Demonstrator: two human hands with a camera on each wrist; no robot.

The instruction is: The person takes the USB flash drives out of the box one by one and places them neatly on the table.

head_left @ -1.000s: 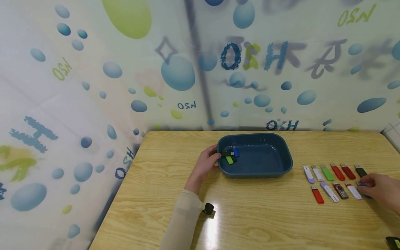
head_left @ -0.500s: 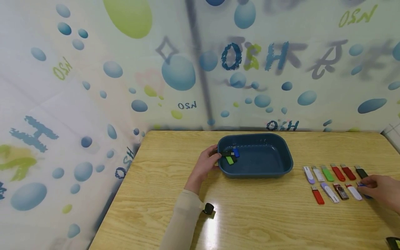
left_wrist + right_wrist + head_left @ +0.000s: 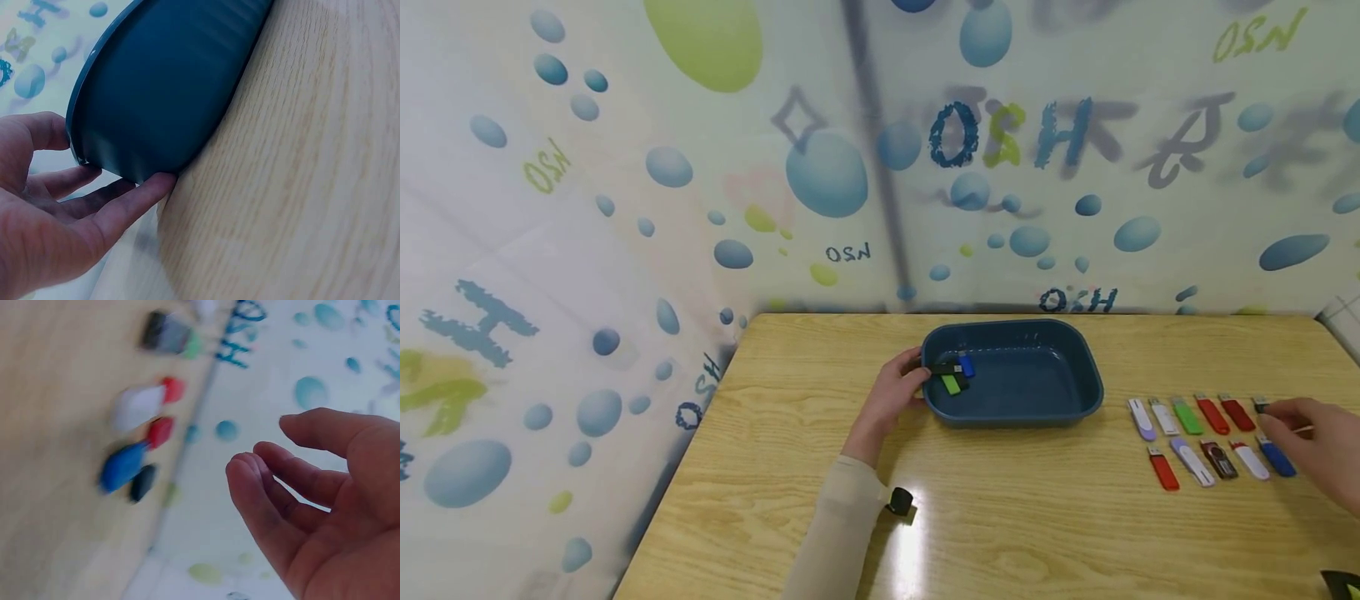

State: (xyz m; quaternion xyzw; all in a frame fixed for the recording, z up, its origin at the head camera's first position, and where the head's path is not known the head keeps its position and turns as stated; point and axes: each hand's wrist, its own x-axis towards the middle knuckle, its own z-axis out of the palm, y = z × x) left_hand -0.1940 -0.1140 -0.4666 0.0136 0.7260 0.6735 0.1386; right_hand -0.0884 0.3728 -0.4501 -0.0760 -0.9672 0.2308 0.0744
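My left hand (image 3: 897, 387) holds the left end of a dark blue plastic basin (image 3: 1026, 379), its thumb at the rim. In the left wrist view, its fingers reach along the outer wall of the basin. Inside the basin's left end lie a few USB sticks, among them a blue one (image 3: 966, 365) and a green one (image 3: 951, 384). My right hand (image 3: 1318, 442) hovers over the right end of two rows of USB sticks, thumb and fingers apart with nothing between them. Close by are a blue USB stick (image 3: 1276, 457) and a black USB stick (image 3: 1262, 405), partly hidden by the fingers.
Several more USB sticks lie in the rows, including a green one (image 3: 1187, 416), a dark red one (image 3: 1236, 413), a brown one (image 3: 1218, 460) and a red one (image 3: 1163, 469). Behind the wooden table (image 3: 1037, 517) hangs a patterned curtain (image 3: 865, 192).
My right hand has lifted off the blue USB stick, which lies in the row, and has moved slightly back toward the black one. The left hand and basin have not moved.
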